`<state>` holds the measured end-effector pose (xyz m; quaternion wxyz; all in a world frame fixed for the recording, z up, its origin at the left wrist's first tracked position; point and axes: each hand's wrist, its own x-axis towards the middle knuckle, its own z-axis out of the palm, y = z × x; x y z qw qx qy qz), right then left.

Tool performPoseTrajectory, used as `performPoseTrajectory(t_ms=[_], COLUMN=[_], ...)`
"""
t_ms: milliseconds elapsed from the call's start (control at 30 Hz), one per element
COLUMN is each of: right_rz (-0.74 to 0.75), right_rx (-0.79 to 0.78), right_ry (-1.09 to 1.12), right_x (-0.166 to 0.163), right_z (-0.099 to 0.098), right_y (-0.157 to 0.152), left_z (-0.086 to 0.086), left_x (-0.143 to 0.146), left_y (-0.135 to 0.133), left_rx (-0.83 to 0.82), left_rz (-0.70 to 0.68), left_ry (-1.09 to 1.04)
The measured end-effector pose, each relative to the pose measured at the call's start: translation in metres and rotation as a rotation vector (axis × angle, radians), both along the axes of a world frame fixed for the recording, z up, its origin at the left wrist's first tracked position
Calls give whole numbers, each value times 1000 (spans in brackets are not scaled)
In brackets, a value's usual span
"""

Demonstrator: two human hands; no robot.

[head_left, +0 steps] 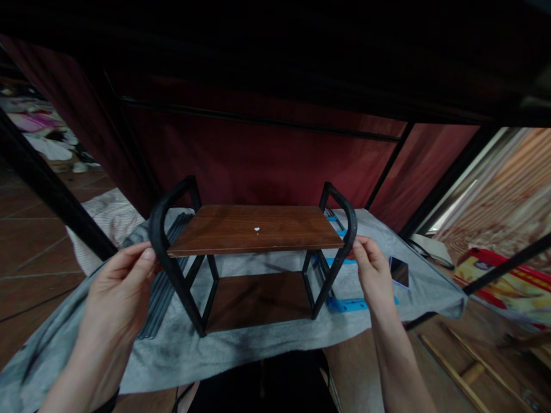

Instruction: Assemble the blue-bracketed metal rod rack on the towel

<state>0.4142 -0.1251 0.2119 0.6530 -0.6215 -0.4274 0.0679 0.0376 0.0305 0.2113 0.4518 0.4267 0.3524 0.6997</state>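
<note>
Where the left fingers (140,258) curl in, thumb and fingertips pinch the left side loop of a small rack (253,229). The right fingers (359,252) close the same way on the right loop, so the left hand (116,287) and the right hand (372,272) both grip it level with the upper board. The rack stands upright in the middle of a grey cloth (258,344). It has a black tube frame and two brown boards, with a white speck on the top one. Black rods (161,292) lie on the cloth just left of it, blue strips (348,304) just right, and a phone (399,271) beside the right hand. The cloth lies over a reddish tiled floor (34,246). Dark red fabric (267,160) on black poles stands behind. A patterned curtain (512,183) hangs far right, and wooden sticks (456,373) lie below it.
</note>
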Motion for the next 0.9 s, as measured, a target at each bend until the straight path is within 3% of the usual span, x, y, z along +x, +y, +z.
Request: performPoseTrajectory(t_ms=[367,700,900], right_rz=[5,78,106], right_rx=[-17,21,-17], right_ry=[-81,80,53], right_x=[-5,-4,0], right_z=[2,3,5], right_y=[0,1,-2], left_z=[1,9,5], left_x=[-1,7,3], left_y=[-2,-10,-5], left_rx=[3,-14,-33], left_rz=[46,96,83], left_ry=[6,-47,-50])
